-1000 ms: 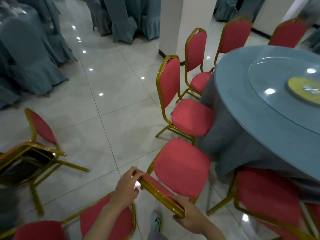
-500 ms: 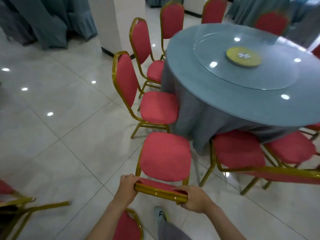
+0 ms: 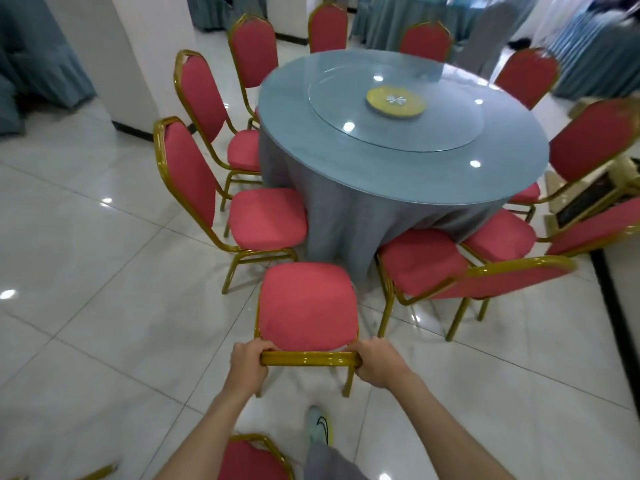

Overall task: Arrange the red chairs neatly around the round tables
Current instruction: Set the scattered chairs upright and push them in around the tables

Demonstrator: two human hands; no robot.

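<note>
A red chair point(image 3: 307, 306) with a gold frame stands right in front of me, its seat facing the round table point(image 3: 398, 161). My left hand point(image 3: 247, 367) grips the left end of its gold top rail, my right hand point(image 3: 377, 363) the right end. The table has a blue-grey cloth, a glass turntable and a yellow disc point(image 3: 396, 101) at its centre. Other red chairs ring the table: one to the left of mine point(image 3: 266, 216), one to the right point(image 3: 422, 261). The held chair's front edge is a short way from the tablecloth.
A white pillar point(image 3: 121, 57) rises at the left behind the chairs. Another red chair back point(image 3: 252, 460) is by my legs at the bottom. My shoe point(image 3: 320, 426) is behind the held chair. Cloth-covered chairs stand in the far background. Open tiled floor lies to the left.
The held chair has swung round to face the table squarely and stands straight. My view has turned right, bringing the whole table in. Both hands keep their grip on the top rail.
</note>
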